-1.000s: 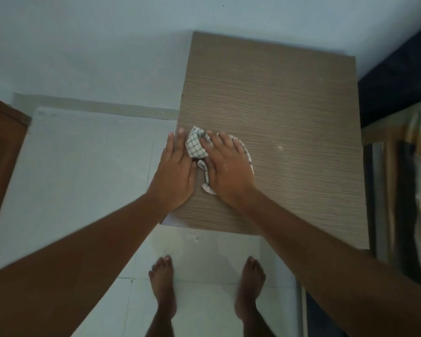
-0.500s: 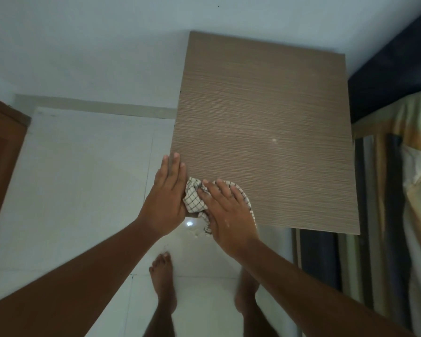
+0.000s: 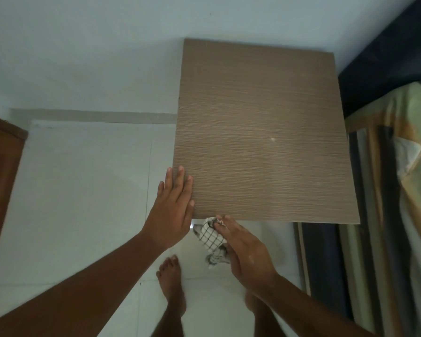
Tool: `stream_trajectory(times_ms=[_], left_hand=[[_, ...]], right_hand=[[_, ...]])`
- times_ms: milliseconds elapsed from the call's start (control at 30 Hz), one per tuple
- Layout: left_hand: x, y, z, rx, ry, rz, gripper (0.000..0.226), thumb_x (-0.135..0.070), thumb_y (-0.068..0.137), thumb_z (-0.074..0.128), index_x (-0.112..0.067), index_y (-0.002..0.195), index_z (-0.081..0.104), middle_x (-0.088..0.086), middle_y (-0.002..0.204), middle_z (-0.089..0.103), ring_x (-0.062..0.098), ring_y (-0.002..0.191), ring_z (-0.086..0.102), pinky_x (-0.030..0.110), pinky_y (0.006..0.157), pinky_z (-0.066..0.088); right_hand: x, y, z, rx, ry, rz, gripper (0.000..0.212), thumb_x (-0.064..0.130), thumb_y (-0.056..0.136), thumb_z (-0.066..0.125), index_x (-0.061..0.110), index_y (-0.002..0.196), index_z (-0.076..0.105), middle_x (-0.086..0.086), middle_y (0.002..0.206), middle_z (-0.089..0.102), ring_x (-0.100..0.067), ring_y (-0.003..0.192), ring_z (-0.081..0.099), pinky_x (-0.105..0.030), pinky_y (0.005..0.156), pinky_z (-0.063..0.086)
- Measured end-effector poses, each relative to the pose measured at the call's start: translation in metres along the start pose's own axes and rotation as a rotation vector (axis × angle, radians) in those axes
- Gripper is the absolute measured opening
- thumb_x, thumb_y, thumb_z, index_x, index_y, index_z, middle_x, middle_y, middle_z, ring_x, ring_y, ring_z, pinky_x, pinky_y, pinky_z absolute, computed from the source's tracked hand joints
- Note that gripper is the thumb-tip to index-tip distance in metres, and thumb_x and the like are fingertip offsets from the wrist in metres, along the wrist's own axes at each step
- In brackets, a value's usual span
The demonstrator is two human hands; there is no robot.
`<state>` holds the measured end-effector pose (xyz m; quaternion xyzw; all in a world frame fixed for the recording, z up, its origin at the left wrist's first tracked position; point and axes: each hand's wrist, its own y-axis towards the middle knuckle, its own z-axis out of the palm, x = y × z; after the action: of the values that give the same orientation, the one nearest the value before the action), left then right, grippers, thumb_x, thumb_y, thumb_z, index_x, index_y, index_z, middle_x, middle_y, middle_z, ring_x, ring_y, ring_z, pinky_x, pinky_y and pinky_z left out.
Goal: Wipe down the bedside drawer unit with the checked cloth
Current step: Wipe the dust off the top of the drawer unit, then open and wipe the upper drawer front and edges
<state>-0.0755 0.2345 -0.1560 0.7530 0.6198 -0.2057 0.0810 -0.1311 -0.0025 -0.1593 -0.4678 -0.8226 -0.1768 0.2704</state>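
The bedside drawer unit (image 3: 260, 122) shows its brown wood-grain top from above; its front is hidden below the near edge. My right hand (image 3: 246, 249) presses the white checked cloth (image 3: 210, 235) just below the top's near edge, at its left part. The cloth is bunched and hangs down beside my palm. My left hand (image 3: 173, 212) lies flat with straight fingers over the top's near left corner and holds nothing.
A bed with a striped, patterned cover (image 3: 399, 190) stands against the unit's right side. A brown wooden door (image 3: 0, 176) is at the far left. White floor tiles (image 3: 82, 195) lie to the left, and my bare feet (image 3: 171, 283) stand below.
My right hand has pulled the cloth toward me, off the top and over its near edge. My left hand slid back to the near left corner. The view has shifted.
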Motion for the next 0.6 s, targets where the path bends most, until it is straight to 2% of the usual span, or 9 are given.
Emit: stream_trajectory(times_ms=[133, 267, 433, 533, 600], left_hand=[[-0.006, -0.004, -0.006, 0.034, -0.02, 0.005, 0.06, -0.037, 0.105, 0.023, -0.004, 0.155, 0.033, 0.016, 0.167, 0.015, 0.043, 0.154, 0.004, 0.057, 0.121, 0.015], [-0.016, -0.016, 0.002, 0.025, 0.013, -0.005, 0.059, -0.036, 0.104, 0.026, -0.007, 0.155, 0.035, 0.016, 0.167, 0.018, 0.048, 0.152, 0.003, 0.062, 0.119, 0.02], [-0.042, -0.038, 0.024, -0.045, 0.04, -0.087, 0.06, -0.038, 0.104, 0.025, -0.011, 0.157, 0.03, 0.011, 0.168, 0.013, 0.042, 0.154, 0.001, 0.066, 0.116, 0.015], [-0.059, -0.057, 0.048, -0.08, 0.067, -0.007, 0.061, -0.037, 0.105, 0.027, -0.013, 0.16, 0.02, 0.01, 0.17, 0.003, 0.033, 0.157, -0.004, 0.071, 0.116, 0.011], [-0.07, -0.07, 0.069, -0.085, 0.055, 0.093, 0.062, -0.034, 0.105, 0.031, -0.01, 0.16, 0.017, 0.014, 0.17, 0.0, 0.035, 0.156, -0.006, 0.069, 0.118, 0.018]], right_hand=[[0.004, 0.0, -0.008, -0.061, 0.025, 0.037, 0.054, 0.01, 0.098, 0.047, 0.02, 0.15, 0.041, 0.005, 0.156, 0.039, -0.01, 0.148, 0.036, -0.023, 0.116, 0.038], [-0.004, -0.001, -0.022, -0.128, 0.032, 0.033, 0.05, 0.008, 0.099, 0.044, 0.015, 0.148, 0.044, 0.003, 0.156, 0.039, -0.008, 0.147, 0.035, -0.018, 0.118, 0.032], [-0.033, -0.005, -0.037, -0.218, 0.012, -0.035, 0.043, 0.012, 0.102, 0.042, 0.009, 0.144, 0.05, -0.002, 0.154, 0.042, -0.018, 0.144, 0.042, -0.018, 0.118, 0.032], [-0.054, -0.005, -0.038, -0.277, 0.004, -0.076, 0.042, 0.008, 0.102, 0.043, 0.006, 0.143, 0.052, -0.003, 0.153, 0.041, -0.02, 0.144, 0.042, -0.019, 0.119, 0.03], [-0.068, -0.007, -0.036, -0.306, -0.005, -0.116, 0.041, 0.008, 0.103, 0.043, 0.004, 0.143, 0.052, -0.007, 0.153, 0.044, -0.023, 0.144, 0.043, -0.024, 0.12, 0.033]])
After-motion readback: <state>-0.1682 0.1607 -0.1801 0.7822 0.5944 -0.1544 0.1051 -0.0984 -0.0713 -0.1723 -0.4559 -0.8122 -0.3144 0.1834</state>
